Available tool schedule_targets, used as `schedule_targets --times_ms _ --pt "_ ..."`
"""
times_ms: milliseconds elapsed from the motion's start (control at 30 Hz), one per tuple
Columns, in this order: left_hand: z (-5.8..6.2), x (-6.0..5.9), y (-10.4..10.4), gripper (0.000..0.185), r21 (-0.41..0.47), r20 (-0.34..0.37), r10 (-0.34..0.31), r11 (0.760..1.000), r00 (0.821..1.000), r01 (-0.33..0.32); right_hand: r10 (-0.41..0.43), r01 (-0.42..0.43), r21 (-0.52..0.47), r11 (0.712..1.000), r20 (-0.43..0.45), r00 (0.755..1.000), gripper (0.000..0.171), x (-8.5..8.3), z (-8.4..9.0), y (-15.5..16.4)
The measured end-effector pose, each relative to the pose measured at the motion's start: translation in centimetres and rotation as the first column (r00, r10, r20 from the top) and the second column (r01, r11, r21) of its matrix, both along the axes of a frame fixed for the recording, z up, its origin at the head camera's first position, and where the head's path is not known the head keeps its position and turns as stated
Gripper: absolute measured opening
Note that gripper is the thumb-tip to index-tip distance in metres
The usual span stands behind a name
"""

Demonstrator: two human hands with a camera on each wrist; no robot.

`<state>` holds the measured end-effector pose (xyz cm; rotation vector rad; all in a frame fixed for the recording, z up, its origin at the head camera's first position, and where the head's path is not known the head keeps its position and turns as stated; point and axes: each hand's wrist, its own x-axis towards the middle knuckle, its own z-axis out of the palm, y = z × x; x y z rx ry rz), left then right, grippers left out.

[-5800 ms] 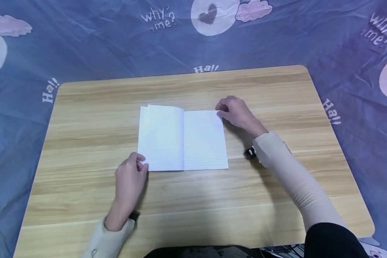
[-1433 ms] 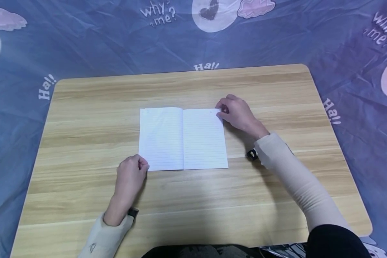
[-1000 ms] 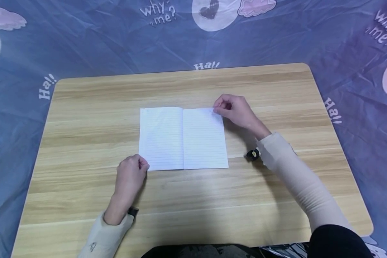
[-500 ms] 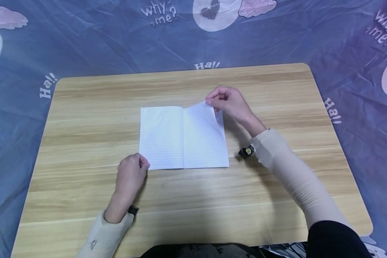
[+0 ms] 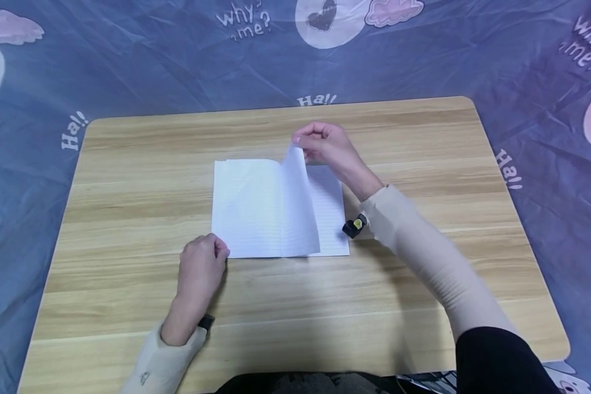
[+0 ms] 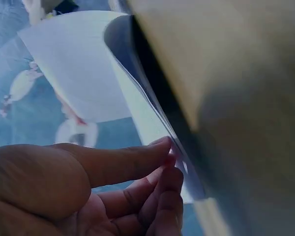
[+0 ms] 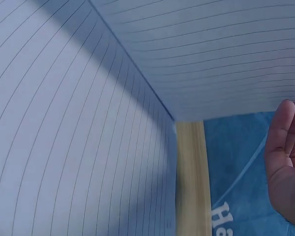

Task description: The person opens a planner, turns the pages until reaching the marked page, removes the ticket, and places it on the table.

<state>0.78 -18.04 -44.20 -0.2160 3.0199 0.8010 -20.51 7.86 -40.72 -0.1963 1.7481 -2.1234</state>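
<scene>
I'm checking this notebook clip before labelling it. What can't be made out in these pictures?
- Right hand: the right wrist view cuts it off at the edge, so its pinch on the lifted page shows only from the head.
- Notebook: its cover is hidden face-down against the table.
- Left hand: the left wrist view is dim and blurred; fingertips touch the page edges, the grip unclear.

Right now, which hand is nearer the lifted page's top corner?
Right. The right hand pinches the lifted page at its top corner, above the notebook. The left hand grips the notebook's near left corner, well away from it.
</scene>
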Motion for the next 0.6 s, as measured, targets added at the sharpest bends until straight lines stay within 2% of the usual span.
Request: schedule_targets --times_ms 67,100,133,167,200,267,300,367,433,500,600 --pt "0.4 0.3 0.5 0.011 0.008 -0.118 -0.012 1.0 0.993 0.013 -0.014 0.014 -0.033 0.999 0.011 1.0 0.007 -0.1 0.1 -0.4" --pt "0.7 0.4 0.8 0.011 0.015 -0.187 -0.024 1.0 0.982 0.027 -0.021 0.022 -0.045 0.999 0.018 1.0 0.006 -0.1 0.1 -0.5" --pt "1.0 0.5 1.1 0.012 0.023 -0.264 -0.039 0.999 0.964 0.047 -0.027 0.029 -0.057 0.998 0.024 0.999 0.005 -0.1 0.1 -0.6" --pt "1.3 0.6 1.6 0.015 0.037 -0.34 -0.059 0.996 0.939 0.076 -0.034 0.035 -0.066 0.997 0.029 0.999 0.005 0.0 0.1 -0.7" --pt "1.6 0.7 2.1 0.019 0.058 -0.417 -0.081 0.992 0.905 0.115 -0.039 0.042 -0.075 0.996 0.034 0.999 0.005 -0.1 0.1 -0.8" --pt "2.1 0.8 3.4 0.029 0.084 -0.536 -0.14 0.973 0.833 0.217 -0.049 0.052 -0.083 0.995 0.04 0.998 0.005 0.0 0.1 -0.8" --pt "2.3 0.8 4.1 0.034 0.079 -0.585 -0.182 0.957 0.79 0.279 -0.054 0.058 -0.084 0.995 0.044 0.998 0.006 0.0 0.1 -0.8" --pt "2.4 0.9 5.5 0.043 0.058 -0.656 -0.268 0.914 0.706 0.401 -0.065 0.069 -0.085 0.994 0.046 0.997 0.007 0.0 0.0 -0.8" --pt "2.4 0.9 6.9 0.047 0.014 -0.685 -0.345 0.874 0.641 0.486 -0.074 0.077 -0.085 0.993 0.046 0.996 0.007 0.1 -0.1 -0.8" --pt "2.3 0.9 8.1 0.047 -0.034 -0.702 -0.396 0.849 0.592 0.528 -0.076 0.08 -0.085 0.993 0.043 0.996 0.007 0.1 -0.2 -0.9" --pt "2.1 0.8 9.1 0.04 -0.062 -0.733 -0.396 0.849 0.554 0.525 -0.073 0.076 -0.089 0.993 0.036 0.997 0.008 0.2 -0.4 -0.9"
